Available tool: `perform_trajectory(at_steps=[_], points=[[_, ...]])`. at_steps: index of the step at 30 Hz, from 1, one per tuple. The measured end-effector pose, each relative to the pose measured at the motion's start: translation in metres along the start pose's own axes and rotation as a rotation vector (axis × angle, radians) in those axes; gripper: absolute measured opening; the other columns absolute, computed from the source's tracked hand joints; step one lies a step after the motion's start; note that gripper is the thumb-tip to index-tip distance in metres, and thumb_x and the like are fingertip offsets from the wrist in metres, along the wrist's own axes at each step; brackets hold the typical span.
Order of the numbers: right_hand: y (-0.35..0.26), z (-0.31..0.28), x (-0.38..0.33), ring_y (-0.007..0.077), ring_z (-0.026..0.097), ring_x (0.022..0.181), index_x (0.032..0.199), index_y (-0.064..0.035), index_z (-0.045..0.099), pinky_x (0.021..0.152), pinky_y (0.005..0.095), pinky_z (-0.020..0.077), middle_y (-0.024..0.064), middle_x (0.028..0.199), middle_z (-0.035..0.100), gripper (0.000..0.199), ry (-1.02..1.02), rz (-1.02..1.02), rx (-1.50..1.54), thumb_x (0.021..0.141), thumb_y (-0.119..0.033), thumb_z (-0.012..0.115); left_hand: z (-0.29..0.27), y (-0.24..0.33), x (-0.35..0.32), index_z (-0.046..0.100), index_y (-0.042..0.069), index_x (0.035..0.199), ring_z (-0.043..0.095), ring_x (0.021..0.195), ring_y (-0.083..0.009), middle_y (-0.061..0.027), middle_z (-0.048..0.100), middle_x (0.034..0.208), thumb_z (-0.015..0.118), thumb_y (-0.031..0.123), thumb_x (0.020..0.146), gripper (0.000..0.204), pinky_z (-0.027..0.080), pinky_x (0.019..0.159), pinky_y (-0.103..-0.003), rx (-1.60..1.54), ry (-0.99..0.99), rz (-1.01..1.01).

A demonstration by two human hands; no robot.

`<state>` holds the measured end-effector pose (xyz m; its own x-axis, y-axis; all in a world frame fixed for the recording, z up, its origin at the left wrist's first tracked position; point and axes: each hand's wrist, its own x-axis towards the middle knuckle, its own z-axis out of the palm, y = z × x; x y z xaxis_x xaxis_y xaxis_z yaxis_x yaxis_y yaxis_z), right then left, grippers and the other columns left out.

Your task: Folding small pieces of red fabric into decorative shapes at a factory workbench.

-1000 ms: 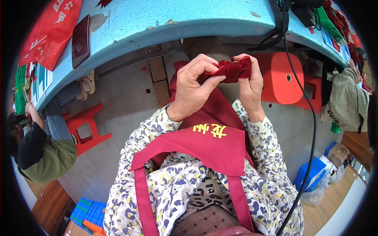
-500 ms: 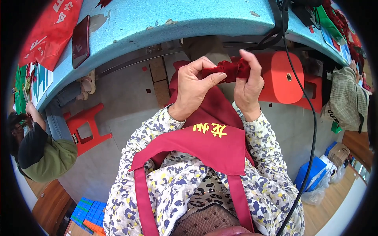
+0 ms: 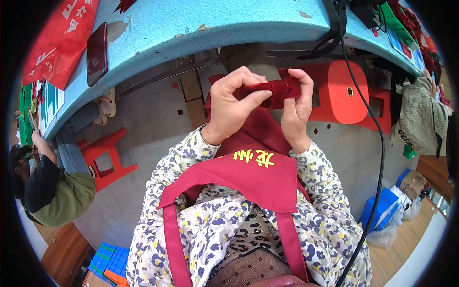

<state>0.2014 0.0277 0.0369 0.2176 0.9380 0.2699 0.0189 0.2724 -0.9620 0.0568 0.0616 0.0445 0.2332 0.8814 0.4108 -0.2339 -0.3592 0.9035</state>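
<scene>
A dark red piece of velvety fabric (image 3: 278, 92) is stretched between my two hands, just past the table's near edge and above my lap. My left hand (image 3: 234, 103) pinches its left end between thumb and fingers. At its right end my right hand (image 3: 297, 106) grips it, thumb below and index finger above. The fabric is folded over on itself in the middle. Fingers hide both of its ends. Below it hangs my dark red apron (image 3: 229, 184) with yellow lettering.
A speckled blue table (image 3: 191, 24) curves across the top, bearing a dark phone (image 3: 97, 55) and a red bag (image 3: 60, 40). Red stools (image 3: 349, 93) stand beyond my right hand and at left. A black cable (image 3: 381, 167) runs down the right. People (image 3: 60, 184) sit on both sides.
Both hands have shifted slightly, the right one a little left and down. The fabric, bunched before, now looks flatter and folded over between my fingers.
</scene>
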Motion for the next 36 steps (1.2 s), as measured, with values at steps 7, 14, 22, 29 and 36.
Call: perform_trajectory(at_steps=[7, 14, 22, 29, 36], points=[[-0.006, -0.014, 0.004, 0.0119, 0.054, 0.081, 0.116, -0.0031, 0.041, 0.070, 0.0222, 0.0433, 0.0055, 0.098, 0.053, 0.031, -0.114, -0.190, -0.444, 0.085, -0.002, 0.045, 0.007, 0.004, 0.002, 0.058, -0.001, 0.077, 0.059, 0.075, -0.0120, -0.0065, 0.061, 0.082, 0.063, -0.004, 0.076, 0.006, 0.048, 0.070, -0.024, -0.636, 0.161, -0.695], [0.005, -0.025, 0.008, 0.0083, 0.053, 0.074, 0.111, -0.0024, 0.043, 0.063, 0.0203, 0.0429, 0.0043, 0.088, 0.054, 0.028, -0.074, -0.042, -0.115, 0.084, -0.003, 0.048, 0.014, -0.004, 0.009, 0.060, -0.001, 0.076, 0.058, 0.071, -0.0090, -0.0027, 0.061, 0.077, 0.064, -0.001, 0.076, 0.005, 0.045, 0.066, -0.020, -0.259, 0.028, -0.373], [-0.006, -0.028, 0.012, 0.0079, 0.054, 0.088, 0.112, -0.0016, 0.041, 0.076, 0.0215, 0.0466, 0.0036, 0.098, 0.051, 0.027, -0.112, 0.298, 0.252, 0.088, -0.015, 0.046, 0.012, -0.008, 0.013, 0.057, -0.002, 0.074, 0.057, 0.083, -0.0183, -0.0094, 0.059, 0.080, 0.065, -0.004, 0.073, 0.009, 0.045, 0.071, -0.028, -0.053, -0.161, -0.102], [0.001, -0.044, 0.014, 0.0072, 0.053, 0.085, 0.111, -0.0025, 0.041, 0.073, 0.0192, 0.0445, 0.0028, 0.098, 0.051, 0.026, -0.276, 0.182, 0.185, 0.087, -0.010, 0.045, 0.017, -0.004, 0.022, 0.056, -0.001, 0.071, 0.058, 0.078, -0.0165, -0.0077, 0.059, 0.077, 0.067, -0.003, 0.071, 0.011, 0.045, 0.067, -0.026, -0.129, -0.238, -0.121], [0.004, -0.054, 0.016, 0.0065, 0.051, 0.081, 0.106, -0.0034, 0.042, 0.071, 0.0183, 0.0419, 0.0017, 0.095, 0.051, 0.019, -0.231, 0.180, 0.255, 0.089, -0.011, 0.044, 0.026, -0.006, 0.029, 0.056, -0.001, 0.071, 0.058, 0.075, -0.0154, -0.0059, 0.058, 0.075, 0.066, -0.002, 0.072, 0.011, 0.044, 0.066, -0.025, -0.185, -0.282, -0.145]])
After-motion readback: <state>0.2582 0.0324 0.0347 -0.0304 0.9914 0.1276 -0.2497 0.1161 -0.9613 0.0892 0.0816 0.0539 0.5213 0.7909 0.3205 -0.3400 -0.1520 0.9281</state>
